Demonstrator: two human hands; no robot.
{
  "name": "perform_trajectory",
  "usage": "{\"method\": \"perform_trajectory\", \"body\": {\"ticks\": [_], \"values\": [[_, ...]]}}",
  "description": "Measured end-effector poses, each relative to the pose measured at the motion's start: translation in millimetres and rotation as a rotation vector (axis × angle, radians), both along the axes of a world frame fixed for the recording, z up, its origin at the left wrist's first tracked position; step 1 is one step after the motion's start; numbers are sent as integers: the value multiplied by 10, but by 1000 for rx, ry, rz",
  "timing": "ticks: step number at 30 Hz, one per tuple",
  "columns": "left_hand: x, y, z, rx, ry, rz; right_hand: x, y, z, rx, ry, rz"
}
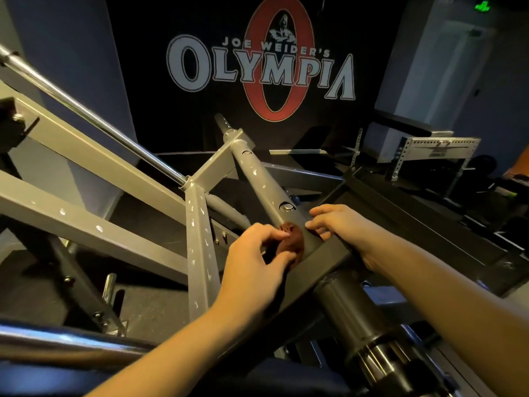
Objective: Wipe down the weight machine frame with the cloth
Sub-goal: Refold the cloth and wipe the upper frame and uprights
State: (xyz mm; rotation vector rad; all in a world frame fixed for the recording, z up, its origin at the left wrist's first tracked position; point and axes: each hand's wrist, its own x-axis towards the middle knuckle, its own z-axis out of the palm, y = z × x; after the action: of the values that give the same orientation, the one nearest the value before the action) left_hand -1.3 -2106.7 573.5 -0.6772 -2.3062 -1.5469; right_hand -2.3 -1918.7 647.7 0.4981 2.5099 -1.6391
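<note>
Cloth [292, 241] sits bunched in the left hand [254, 263], pinched against the grey tube [259, 186] running up and away; right hand [339, 229] rests open alongside.

view: single head cam, wide-angle, no 2nd view to share w/
position: above machine frame [200, 239], close
facing: fwd and down along both forearms; left hand [254, 262] and right hand [340, 227] near centre
far field: Olympia banner [263, 67] on back wall, straight ahead
</note>
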Motion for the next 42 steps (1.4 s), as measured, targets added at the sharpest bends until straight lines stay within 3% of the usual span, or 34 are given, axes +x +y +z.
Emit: {"method": "perform_trajectory", "body": {"ticks": [4,8,12,16,26,29,34,42], "values": [[-505,99,63,12,57,124,-42,-3,-22,-2,-11,-1],[-1145,190,328,65,-49,173,-87,-61,40,88,-37,44],[-1004,110,214,23,-62,139,-164,-126,177,252,-26,195],[-812,34,30,-50,36,90,-319,-136,226,383,-66,297],[-1561,222,693,-333,126,112,-458,-32,186,342,-81,358],[-1465,168,672,-320,102,36,-448,-16,179,350,-81,367],[-1298,-11,460,-297,221,-161,-618,-81,159,397,-61,365],[-2185,-20,349,-115,118,67,-1015,-8,-50,388,31,335]]}}
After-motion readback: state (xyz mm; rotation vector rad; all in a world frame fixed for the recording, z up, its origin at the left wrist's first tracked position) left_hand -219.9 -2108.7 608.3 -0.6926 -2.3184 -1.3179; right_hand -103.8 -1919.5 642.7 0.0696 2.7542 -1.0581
